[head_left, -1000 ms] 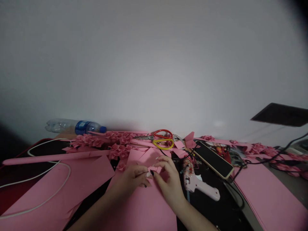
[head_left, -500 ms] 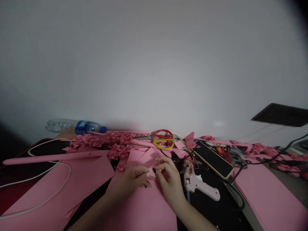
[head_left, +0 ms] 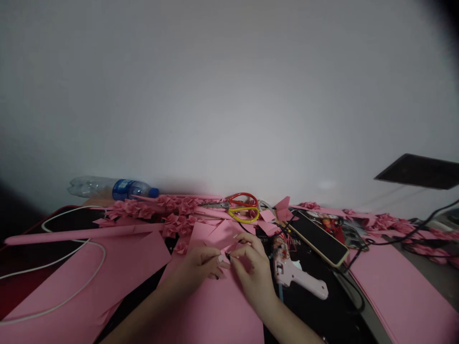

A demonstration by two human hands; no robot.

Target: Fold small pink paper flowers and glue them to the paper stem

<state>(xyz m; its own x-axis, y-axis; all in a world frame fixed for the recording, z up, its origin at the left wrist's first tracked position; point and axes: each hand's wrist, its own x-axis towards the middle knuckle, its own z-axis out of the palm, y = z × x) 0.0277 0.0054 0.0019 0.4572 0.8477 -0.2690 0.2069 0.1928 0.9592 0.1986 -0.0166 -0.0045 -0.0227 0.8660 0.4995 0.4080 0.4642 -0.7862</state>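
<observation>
My left hand (head_left: 195,270) and my right hand (head_left: 253,272) meet over a large pink paper sheet (head_left: 211,310) at the table's near middle. Both pinch a small folded pink paper piece (head_left: 229,252) between their fingertips, fingers curled close together. A pink glue gun (head_left: 296,272) lies just right of my right hand. Several folded pink paper flowers (head_left: 177,222) sit a little beyond my left hand.
Red and yellow scissors (head_left: 244,208) lie by the wall. A phone (head_left: 317,237) rests right of them, with black cables (head_left: 394,236) beyond. A plastic bottle (head_left: 111,188) lies at the back left. A white cable (head_left: 71,267) loops over the pink sheets (head_left: 401,291) on the left.
My right hand's fingers have shifted slightly on the small folded piece; both hands stay in the same place.
</observation>
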